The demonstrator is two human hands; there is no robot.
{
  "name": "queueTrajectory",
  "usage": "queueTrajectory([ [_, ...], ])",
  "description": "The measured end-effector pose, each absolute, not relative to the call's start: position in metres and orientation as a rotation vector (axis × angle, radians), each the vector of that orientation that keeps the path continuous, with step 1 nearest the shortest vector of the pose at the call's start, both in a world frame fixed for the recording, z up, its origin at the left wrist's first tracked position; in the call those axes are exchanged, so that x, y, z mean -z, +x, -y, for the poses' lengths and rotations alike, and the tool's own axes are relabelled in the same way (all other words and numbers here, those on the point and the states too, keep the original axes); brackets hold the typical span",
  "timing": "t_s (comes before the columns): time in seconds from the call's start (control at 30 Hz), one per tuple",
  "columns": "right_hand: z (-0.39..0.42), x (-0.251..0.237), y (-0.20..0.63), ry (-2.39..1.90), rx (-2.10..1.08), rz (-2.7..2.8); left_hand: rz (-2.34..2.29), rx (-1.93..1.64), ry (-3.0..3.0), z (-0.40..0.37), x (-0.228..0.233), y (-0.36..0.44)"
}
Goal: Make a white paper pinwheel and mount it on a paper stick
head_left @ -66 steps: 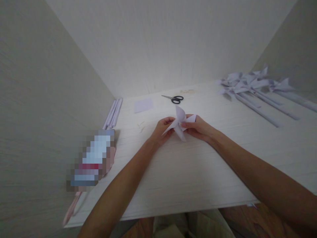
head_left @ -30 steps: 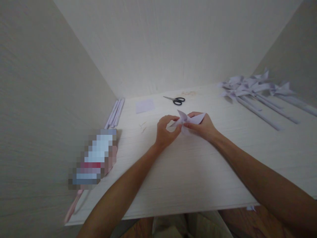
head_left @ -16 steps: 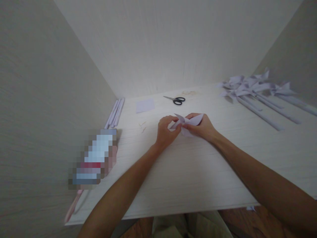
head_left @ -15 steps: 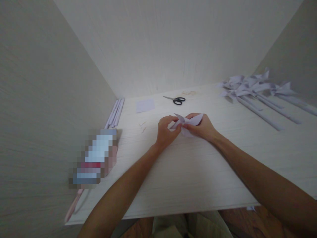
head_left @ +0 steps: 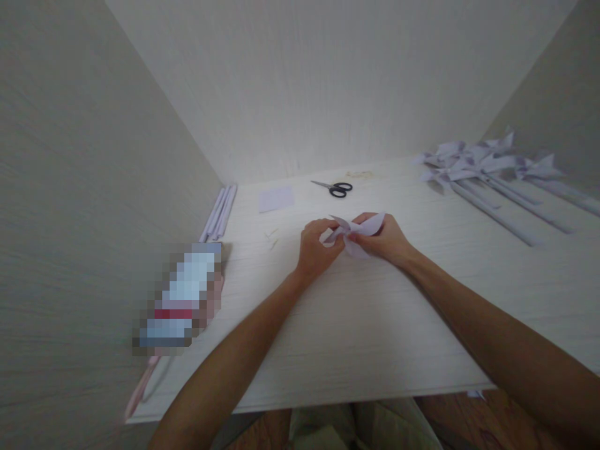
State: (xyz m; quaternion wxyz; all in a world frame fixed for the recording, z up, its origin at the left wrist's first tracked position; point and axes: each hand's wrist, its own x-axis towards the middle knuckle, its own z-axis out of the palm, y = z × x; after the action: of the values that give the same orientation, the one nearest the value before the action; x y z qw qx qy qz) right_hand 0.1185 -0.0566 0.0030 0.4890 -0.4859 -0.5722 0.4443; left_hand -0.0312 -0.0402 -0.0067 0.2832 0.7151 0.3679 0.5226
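Observation:
A small pale lilac paper pinwheel head (head_left: 352, 236) is held low over the white table (head_left: 356, 325), between both hands. My left hand (head_left: 313, 251) pinches its left side with the fingers curled in. My right hand (head_left: 387, 240) grips its right side, thumb on top of a folded blade. The centre of the pinwheel is partly hidden by my fingers.
Black-handled scissors (head_left: 334, 187) and a lilac paper square (head_left: 276, 199) lie farther back. Rolled paper sticks (head_left: 219, 212) rest along the left wall. Several finished pinwheels on sticks (head_left: 482, 172) lie at the back right. A blurred-out object (head_left: 180, 300) sits at the left edge.
The pinwheel head has been tipped from standing upright to lying flatter between my hands. My left fingers have closed in on its centre. Both hands stay in the same spot.

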Motion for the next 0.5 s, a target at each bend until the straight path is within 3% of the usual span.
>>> queueTrajectory([
  [0.5,0.0567,-0.0019,0.1175,-1.194,-1.077,1.425,-0.998,-1.389,1.965,0.04,0.0084,-0.0315],
])
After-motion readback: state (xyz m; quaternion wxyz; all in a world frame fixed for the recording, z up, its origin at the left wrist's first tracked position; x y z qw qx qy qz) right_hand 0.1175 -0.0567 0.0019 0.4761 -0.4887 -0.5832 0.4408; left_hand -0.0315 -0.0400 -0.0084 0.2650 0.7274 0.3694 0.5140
